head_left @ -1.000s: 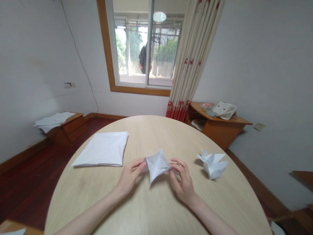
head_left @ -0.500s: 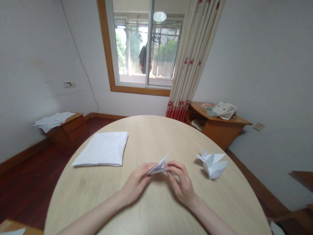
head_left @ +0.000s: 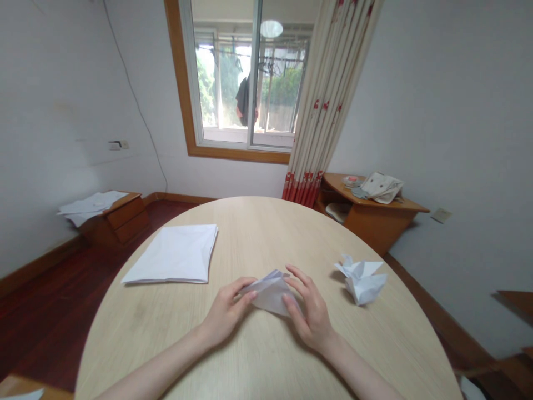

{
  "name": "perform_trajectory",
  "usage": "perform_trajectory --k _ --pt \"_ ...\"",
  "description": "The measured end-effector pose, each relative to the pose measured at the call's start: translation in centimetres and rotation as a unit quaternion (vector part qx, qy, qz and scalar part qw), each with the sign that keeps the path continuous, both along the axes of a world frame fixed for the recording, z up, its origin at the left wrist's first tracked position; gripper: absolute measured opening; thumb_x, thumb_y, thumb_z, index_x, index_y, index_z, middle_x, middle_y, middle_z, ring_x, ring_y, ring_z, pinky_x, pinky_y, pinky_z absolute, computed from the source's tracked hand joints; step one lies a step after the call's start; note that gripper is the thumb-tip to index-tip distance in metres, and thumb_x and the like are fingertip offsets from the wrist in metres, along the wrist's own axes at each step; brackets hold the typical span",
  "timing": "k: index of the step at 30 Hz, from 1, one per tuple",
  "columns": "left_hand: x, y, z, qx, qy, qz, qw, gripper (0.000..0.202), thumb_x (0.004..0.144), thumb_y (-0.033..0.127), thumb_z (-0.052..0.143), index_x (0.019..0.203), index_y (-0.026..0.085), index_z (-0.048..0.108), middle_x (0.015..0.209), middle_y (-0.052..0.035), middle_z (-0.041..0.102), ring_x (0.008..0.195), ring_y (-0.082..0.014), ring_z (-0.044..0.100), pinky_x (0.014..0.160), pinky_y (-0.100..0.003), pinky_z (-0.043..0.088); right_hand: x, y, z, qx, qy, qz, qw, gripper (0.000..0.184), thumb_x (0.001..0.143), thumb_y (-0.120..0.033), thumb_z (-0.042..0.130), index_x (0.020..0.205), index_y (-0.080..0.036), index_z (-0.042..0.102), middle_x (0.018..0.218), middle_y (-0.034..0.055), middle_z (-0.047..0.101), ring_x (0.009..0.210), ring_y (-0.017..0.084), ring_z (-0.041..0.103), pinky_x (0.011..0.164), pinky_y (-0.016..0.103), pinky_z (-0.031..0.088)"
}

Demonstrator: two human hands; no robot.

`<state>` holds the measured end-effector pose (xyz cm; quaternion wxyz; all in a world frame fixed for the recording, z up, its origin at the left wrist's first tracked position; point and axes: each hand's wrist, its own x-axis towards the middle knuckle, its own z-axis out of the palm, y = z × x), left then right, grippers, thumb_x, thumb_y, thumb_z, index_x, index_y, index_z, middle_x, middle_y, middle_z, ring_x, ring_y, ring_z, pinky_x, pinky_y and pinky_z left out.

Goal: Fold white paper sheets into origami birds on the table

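A partly folded sheet of white paper [head_left: 271, 294] is held between both hands above the near middle of the round table. My left hand [head_left: 228, 308] pinches its left corner, thumb in front and fingers behind. On the right side, my right hand [head_left: 307, 311] has its thumb against the paper's front face and its fingers at the upper right edge, the index finger raised. A folded paper figure with pointed flaps [head_left: 361, 279] stands to the right of my right hand. To the left lies a flat stack of white paper [head_left: 177, 253].
The pale wooden round table [head_left: 258, 222] spreads around my arms. Beyond it are a window with a patterned curtain [head_left: 320, 105], a small drawer cabinet [head_left: 127, 216] with papers at left, and a wooden desk [head_left: 375, 219] holding a cloth bag [head_left: 383, 187] at right.
The paper has turned so its broad face shows toward me, where before it was seen narrow and edge-on. My right thumb has moved onto its front, and the right fingers have spread.
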<state>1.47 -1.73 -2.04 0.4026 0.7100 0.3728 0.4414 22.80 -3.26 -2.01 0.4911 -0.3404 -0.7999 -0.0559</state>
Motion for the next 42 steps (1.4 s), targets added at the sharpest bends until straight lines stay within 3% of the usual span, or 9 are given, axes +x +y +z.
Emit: perform_trajectory --k 4,11,15,19,23,28,33,38,42 --pt "0.0 -0.1 0.4 -0.008 -0.011 0.011 1.000 0.027 0.088 0.038 0.054 0.101 0.018 0.067 0.098 -0.0058 0.069 0.090 -0.0199 0.061 0.077 -0.027 0.047 0.0 0.0 -0.2 -0.028 0.024 0.024 0.999 0.042 0.090 -0.015 0.046 0.131 -0.020 0.038 0.119 0.0130 0.058 0.113 0.024 0.056 0.091 0.042 0.051" --pt "0.1 0.0 0.4 -0.053 -0.061 0.027 0.996 0.034 0.084 0.039 0.058 0.110 0.018 0.060 0.102 -0.0061 0.064 0.093 -0.0209 0.060 0.081 -0.030 0.049 -0.2 0.0 -0.7 -0.064 0.053 0.023 0.996 0.037 0.091 -0.020 0.048 0.127 -0.022 0.039 0.101 0.0082 0.060 0.080 0.017 0.061 0.069 0.030 0.054" --pt "0.2 0.2 0.2 -0.079 -0.057 0.012 0.995 0.051 0.074 0.034 0.070 0.120 0.020 0.053 0.100 -0.0043 0.060 0.090 -0.0197 0.060 0.081 -0.032 0.049 -0.2 0.2 -1.0 -0.065 0.062 0.014 0.996 0.038 0.092 -0.019 0.048 0.129 -0.023 0.039 0.101 0.0075 0.060 0.076 0.016 0.060 0.066 0.029 0.054" --pt "0.4 0.3 -0.3 -0.075 -0.052 -0.002 0.996 0.072 0.066 0.023 0.074 0.131 0.023 0.043 0.112 -0.0060 0.051 0.093 -0.0191 0.058 0.077 -0.030 0.051 -0.1 0.3 -0.9 -0.064 0.045 0.020 0.997 0.038 0.092 -0.016 0.047 0.129 -0.025 0.043 0.104 0.0082 0.060 0.089 0.019 0.061 0.071 0.029 0.054" --pt "0.5 0.5 -0.7 -0.050 -0.047 0.012 0.998 0.066 0.072 0.018 0.066 0.132 0.027 0.042 0.120 -0.0073 0.043 0.101 -0.0207 0.053 0.072 -0.030 0.054 -0.2 0.3 -0.6 -0.087 0.027 0.008 0.996 0.037 0.093 -0.015 0.044 0.128 -0.025 0.051 0.110 0.0099 0.055 0.090 0.018 0.062 0.077 0.030 0.055" --pt "0.3 0.8 -1.2 -0.013 -0.035 0.071 0.997 0.055 0.077 0.016 0.063 0.128 0.029 0.046 0.130 -0.0071 0.032 0.113 -0.0229 0.049 0.085 -0.036 0.053 -0.3 0.7 -1.3 -0.135 0.005 0.003 0.991 0.038 0.095 -0.018 0.041 0.131 -0.025 0.052 0.130 0.0150 0.046 0.080 0.014 0.064 0.077 0.031 0.056" --pt "-0.1 1.0 -2.0 0.019 0.047 0.066 0.997 0.048 0.076 0.015 0.069 0.120 0.024 0.053 0.142 -0.0102 0.022 0.121 -0.0274 0.047 0.101 -0.047 0.043 -0.3 1.2 -2.9 -0.186 -0.015 -0.027 0.982 0.037 0.095 -0.022 0.041 0.130 -0.022 0.054 0.144 0.0179 0.038 0.109 0.023 0.061 0.093 0.042 0.052" --pt "-0.2 1.3 -3.3 0.068 0.152 0.048 0.985 0.030 0.080 0.014 0.065 0.109 0.022 0.063 0.145 -0.0111 0.032 0.131 -0.0299 0.039 0.109 -0.049 0.034 -0.1 1.6 -4.0 -0.209 -0.045 -0.048 0.976 0.036 0.094 -0.023 0.043 0.127 -0.022 0.057 0.141 0.0146 0.046 0.125 0.025 0.050 0.100 0.046 0.047" --pt "-0.4 1.4 -3.6 0.113 0.253 0.047 0.960 0.028 0.086 0.021 0.062 0.114 0.022 0.065 0.140 -0.0122 0.045 0.132 -0.0301 0.039 0.108 -0.050 0.034 0.0 1.6 -4.0 -0.212 -0.069 -0.055 0.973 0.034 0.093 -0.021 0.043 0.122 -0.020 0.062 0.133 0.0136 0.055 0.119 0.024 0.055 0.096 0.042 0.050"
